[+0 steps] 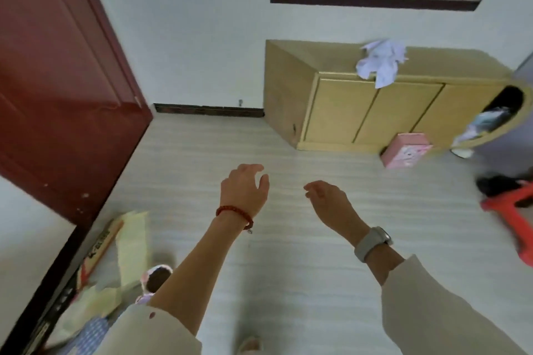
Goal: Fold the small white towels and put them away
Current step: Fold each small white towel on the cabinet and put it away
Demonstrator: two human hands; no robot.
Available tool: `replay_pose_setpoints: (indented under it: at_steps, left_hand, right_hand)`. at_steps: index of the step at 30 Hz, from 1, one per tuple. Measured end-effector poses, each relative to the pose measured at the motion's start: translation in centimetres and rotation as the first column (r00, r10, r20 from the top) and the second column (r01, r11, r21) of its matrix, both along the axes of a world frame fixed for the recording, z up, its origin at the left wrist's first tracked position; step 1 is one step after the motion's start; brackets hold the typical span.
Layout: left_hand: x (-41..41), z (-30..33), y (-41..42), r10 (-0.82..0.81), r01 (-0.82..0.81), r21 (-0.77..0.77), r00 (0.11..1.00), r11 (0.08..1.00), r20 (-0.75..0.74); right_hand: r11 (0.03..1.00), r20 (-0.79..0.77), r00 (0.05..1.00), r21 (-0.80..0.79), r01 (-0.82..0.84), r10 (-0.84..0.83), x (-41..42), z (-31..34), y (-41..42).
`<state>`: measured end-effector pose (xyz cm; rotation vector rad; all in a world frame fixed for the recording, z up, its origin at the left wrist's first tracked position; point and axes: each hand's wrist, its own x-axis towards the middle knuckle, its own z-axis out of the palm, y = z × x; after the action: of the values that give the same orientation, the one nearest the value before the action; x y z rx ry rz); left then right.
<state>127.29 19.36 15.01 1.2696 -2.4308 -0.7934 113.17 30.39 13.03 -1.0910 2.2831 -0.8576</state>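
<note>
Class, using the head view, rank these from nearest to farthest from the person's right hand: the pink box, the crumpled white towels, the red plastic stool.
From the right hand:
1. Pink box, on the floor against the cabinet, ahead and right.
2. Red plastic stool, far right on the floor.
3. Crumpled white towels, on the cabinet top, farthest.

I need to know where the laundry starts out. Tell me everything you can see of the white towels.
The white towels lie in one crumpled, unfolded heap of thin, soft-looking cloth on top of the low tan cabinet, near its front edge. One corner hangs down over the cabinet's front, across the top of a door. How many towels are in the heap cannot be told. Neither hand touches them; both are held out empty well short of the cabinet.
</note>
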Motion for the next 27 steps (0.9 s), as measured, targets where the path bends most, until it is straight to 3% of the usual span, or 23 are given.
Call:
replay_pose_setpoints:
  at_steps: [5, 12, 18, 23, 27]
  left_hand:
    - [-15.2, -0.4, -3.1, -0.198, 0.199, -0.053, 0.98, 0.979, 0.02]
    - [-37.8, 0.8, -9.5, -0.36, 0.359, -0.035, 0.931, 0.933, -0.057]
    - [-56.3, 1.7, -11.3, -0.488, 0.487, -0.028, 0.87, 0.873, -0.069]
    - [-70.4, -1.0, -12.7, -0.494, 0.497, 0.028, 0.866, 0.867, -0.079]
    - [-80.4, -3.5, -14.7, -0.385, 0.396, 0.168, 0.918, 0.903, -0.092]
  right_hand:
    - [0.989, 0.002, 0.989, 0.001, 0.147, -0.147, -13.1, -0.4, -0.7]
    - [0.961, 0.003, 0.961, -0.029, 0.275, -0.275, -33.1, 1.9, -6.0]
    - [0.89, 0.061, 0.892, -0.06, 0.451, -0.448, -49.1, 2.7, -5.8]
    - [0.874, 0.07, 0.875, -0.056, 0.482, -0.478, -63.5, 0.8, -6.6]
    - [0.889, 0.085, 0.887, -0.029, 0.457, -0.453, -74.9, -1.4, -9.2]
